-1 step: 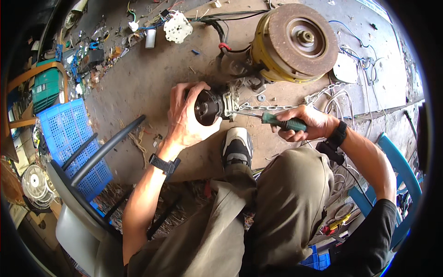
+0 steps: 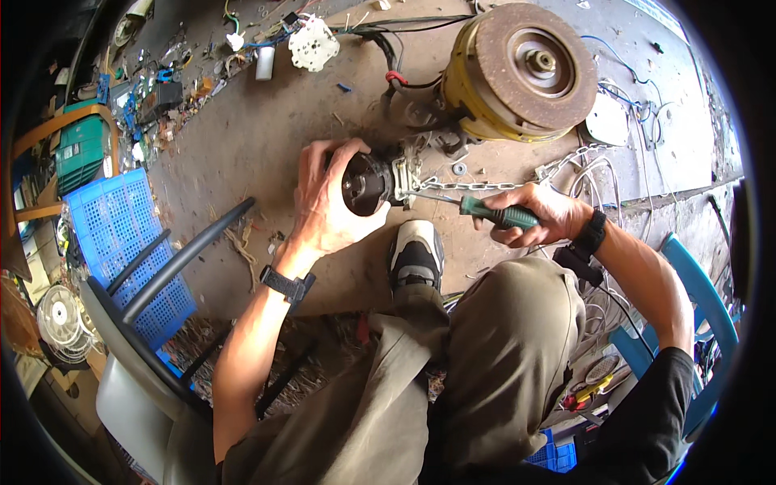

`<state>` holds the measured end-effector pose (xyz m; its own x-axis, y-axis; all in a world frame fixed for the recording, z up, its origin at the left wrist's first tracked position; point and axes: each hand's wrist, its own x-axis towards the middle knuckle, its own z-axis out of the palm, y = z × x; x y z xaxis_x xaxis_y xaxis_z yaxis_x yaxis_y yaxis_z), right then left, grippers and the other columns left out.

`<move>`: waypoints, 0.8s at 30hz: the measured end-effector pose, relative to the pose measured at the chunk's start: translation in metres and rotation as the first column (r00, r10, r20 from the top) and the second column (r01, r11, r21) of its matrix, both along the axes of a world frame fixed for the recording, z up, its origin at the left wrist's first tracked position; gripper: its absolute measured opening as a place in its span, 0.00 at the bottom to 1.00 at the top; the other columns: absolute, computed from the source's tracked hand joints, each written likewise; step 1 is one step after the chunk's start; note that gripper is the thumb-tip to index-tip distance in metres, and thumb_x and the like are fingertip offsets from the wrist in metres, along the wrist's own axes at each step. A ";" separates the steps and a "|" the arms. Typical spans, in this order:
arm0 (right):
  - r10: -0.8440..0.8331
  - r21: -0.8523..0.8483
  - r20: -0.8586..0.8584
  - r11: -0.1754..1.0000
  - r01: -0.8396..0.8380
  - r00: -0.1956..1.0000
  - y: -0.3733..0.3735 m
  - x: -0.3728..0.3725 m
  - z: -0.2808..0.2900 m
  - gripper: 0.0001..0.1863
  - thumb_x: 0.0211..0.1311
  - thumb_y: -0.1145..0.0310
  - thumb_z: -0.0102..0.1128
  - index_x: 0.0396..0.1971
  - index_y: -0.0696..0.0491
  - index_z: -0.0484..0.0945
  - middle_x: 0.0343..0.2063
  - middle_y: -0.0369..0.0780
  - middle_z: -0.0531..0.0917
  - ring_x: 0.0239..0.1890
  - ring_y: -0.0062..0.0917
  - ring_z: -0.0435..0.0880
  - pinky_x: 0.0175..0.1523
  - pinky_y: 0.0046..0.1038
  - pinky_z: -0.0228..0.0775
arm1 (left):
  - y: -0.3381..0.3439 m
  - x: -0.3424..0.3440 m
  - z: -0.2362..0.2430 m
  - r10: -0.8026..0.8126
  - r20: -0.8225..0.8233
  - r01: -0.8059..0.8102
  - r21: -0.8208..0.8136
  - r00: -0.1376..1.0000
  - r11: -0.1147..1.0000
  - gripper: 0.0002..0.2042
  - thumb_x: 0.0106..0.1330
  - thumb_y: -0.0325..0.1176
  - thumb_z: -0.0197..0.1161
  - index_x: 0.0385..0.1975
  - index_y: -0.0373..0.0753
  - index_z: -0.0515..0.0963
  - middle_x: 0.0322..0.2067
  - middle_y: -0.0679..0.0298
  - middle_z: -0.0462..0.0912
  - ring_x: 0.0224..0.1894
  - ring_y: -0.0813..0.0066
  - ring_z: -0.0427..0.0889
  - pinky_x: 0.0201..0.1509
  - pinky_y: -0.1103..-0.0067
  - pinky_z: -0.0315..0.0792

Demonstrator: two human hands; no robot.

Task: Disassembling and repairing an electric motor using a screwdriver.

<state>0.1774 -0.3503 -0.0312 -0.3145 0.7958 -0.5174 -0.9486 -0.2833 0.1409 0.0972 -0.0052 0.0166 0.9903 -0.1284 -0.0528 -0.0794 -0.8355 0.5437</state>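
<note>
- Your shoe [image 2: 415, 252] sits nearest, at 6 o'clock below the work.
- Your left hand [image 2: 327, 202] wraps the small black motor [image 2: 365, 183].
- Your right hand [image 2: 543, 214], at 3 o'clock, grips a green-handled screwdriver [image 2: 489, 213], tip at the motor's bracket.
- A big rusty drum [image 2: 517, 69] sits at 1 o'clock.

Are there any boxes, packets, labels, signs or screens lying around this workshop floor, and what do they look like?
No sign or screen shows.
Green box: far left, by the wooden frame, rectangular; any label too small to tell.
Blue crate: left of the left hand, perforated plastic, unlabelled.
</note>
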 end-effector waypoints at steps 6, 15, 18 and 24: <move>0.092 -0.124 0.985 0.965 -0.231 -0.143 0.009 -0.010 0.009 0.21 0.79 0.49 0.58 0.53 0.53 0.81 0.17 0.41 0.78 0.14 0.27 0.76 0.22 0.35 0.70 | 0.002 0.001 0.001 -0.053 -0.009 0.053 -0.009 0.999 0.999 0.38 0.48 0.38 0.81 0.63 0.50 0.73 0.56 0.58 0.70 0.61 0.51 0.72 0.59 0.53 0.77; 0.020 -0.004 0.344 1.000 -0.020 0.939 0.002 0.003 0.014 0.24 0.79 0.52 0.55 0.61 0.54 0.79 0.27 0.30 0.76 0.24 0.10 0.68 0.27 0.15 0.60 | 0.002 0.000 -0.001 0.008 -0.004 -0.008 0.006 1.000 1.000 0.40 0.46 0.36 0.83 0.63 0.43 0.73 0.55 0.54 0.72 0.59 0.48 0.73 0.64 0.56 0.72; -0.001 0.083 -0.066 0.997 0.006 0.998 -0.008 0.008 0.001 0.24 0.80 0.52 0.54 0.60 0.56 0.80 0.22 0.29 0.72 0.17 0.11 0.62 0.23 0.15 0.56 | -0.002 0.003 -0.003 0.010 -0.020 -0.010 0.025 1.000 1.000 0.39 0.47 0.39 0.81 0.64 0.48 0.73 0.56 0.56 0.71 0.62 0.50 0.73 0.60 0.54 0.77; 0.093 -0.189 0.897 0.964 -0.187 -0.431 0.006 0.000 0.026 0.19 0.79 0.53 0.61 0.52 0.54 0.86 0.19 0.30 0.74 0.18 0.17 0.72 0.26 0.29 0.70 | 0.007 0.001 -0.003 -0.053 -0.001 0.053 0.000 0.999 0.999 0.39 0.47 0.38 0.82 0.63 0.48 0.73 0.56 0.58 0.71 0.61 0.50 0.73 0.59 0.54 0.78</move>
